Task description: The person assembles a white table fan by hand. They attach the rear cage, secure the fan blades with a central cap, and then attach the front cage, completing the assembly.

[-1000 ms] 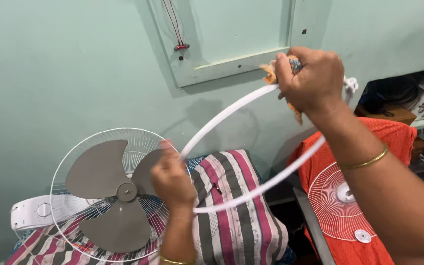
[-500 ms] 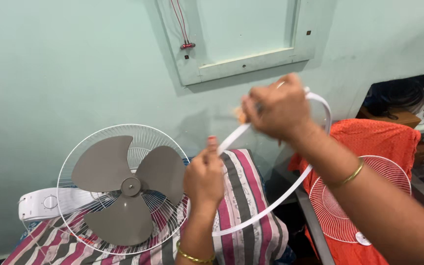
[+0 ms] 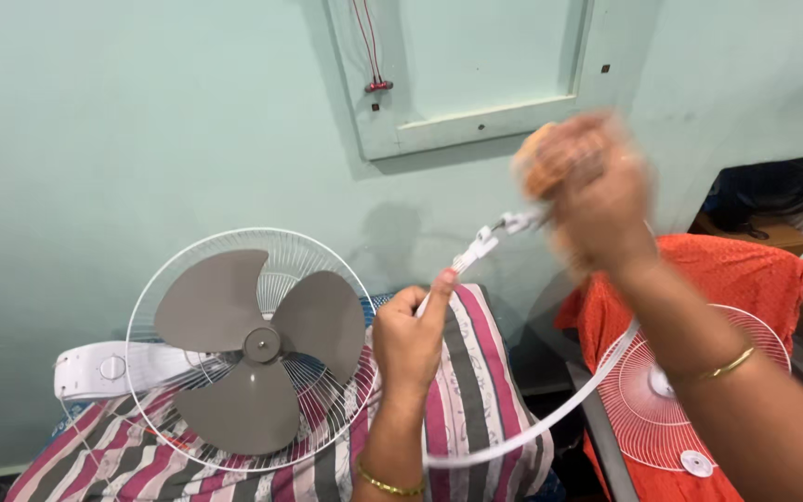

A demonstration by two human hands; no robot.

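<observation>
Above the striped bedding (image 3: 476, 409), you held the white plastic rim band (image 3: 550, 423) of the fan guard. Your left hand (image 3: 408, 339) had its fingers pinched shut on the band near its clasp end (image 3: 480, 244). Your right hand (image 3: 597, 191), blurred, was closed around an orange cloth (image 3: 543, 158) and, it seemed, the band. Judgement: the band looked light, thin and springy, best gripped close to the clasp. The fan with grey blades (image 3: 248, 349) lay beside it; a loose white grille (image 3: 662, 400) rested on orange fabric.
</observation>
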